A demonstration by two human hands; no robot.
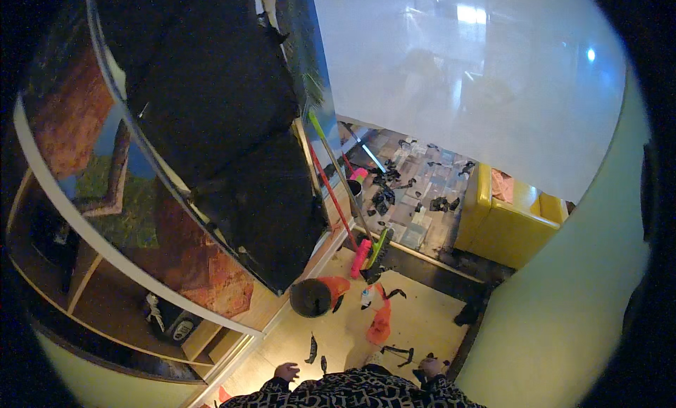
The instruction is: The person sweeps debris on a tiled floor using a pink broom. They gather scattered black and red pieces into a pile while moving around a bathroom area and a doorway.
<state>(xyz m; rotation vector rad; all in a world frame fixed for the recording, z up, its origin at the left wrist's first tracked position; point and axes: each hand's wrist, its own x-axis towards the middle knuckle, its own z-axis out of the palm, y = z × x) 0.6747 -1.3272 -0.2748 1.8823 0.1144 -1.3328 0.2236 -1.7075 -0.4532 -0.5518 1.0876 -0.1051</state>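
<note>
A patterned black-and-cream sleeve (355, 388) is seen at the lower edge, nearest the camera. The left hand (286, 371) is held low over the pale floor (422, 316), loosely curled, nothing gripped. The right hand (432, 366) is partly hidden by its cuff; how far it is open cannot be told, and no object is seen in it.

Black scraps (312, 348) lie just beyond the left hand, thin, curled and limp, like torn film. More are scattered by the right hand. An orange plastic bag (380, 323) is crumpled between them, soft and glossy. A dark round bucket (310, 297) stands farther out, an orange piece draped at its rim. A pink broom (360, 256) and a green-handled brush (377, 249) are propped against the doorway, bristles down on the threshold.

Risks judged: thin scraps may slip from a loose pinch or tear; the smooth floor and loose plastic may be slippery underfoot; the leaning handles may be knocked over if brushed.

Beyond the threshold, more black debris (386, 197) is strewn on a patchwork tiled floor (415, 218). A yellow armchair (510, 228) stands to the right.
</note>
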